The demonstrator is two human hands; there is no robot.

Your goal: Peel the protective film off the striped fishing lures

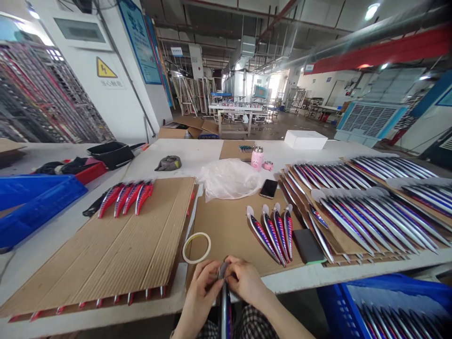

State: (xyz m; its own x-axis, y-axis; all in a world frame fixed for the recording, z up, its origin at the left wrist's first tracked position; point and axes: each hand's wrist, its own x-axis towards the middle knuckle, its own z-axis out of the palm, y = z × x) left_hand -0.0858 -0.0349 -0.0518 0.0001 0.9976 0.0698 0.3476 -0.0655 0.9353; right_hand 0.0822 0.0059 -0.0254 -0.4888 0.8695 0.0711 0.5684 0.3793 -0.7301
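Note:
At the table's near edge, my left hand and my right hand are closed together around the top end of one long fishing lure. The lure is silver with blue and red sides and hangs down toward my lap. Its clear lip is pinched between my fingertips. A roll of tape lies just beyond my left hand on brown cardboard. Several finished lures lie side by side on the cardboard sheet ahead of my right hand.
Red lures rest on a cardboard stack at left. Rows of silver lures cover sheets at right. A black sponge block, phone, plastic bag, pink bottle, white box and blue crates stand around.

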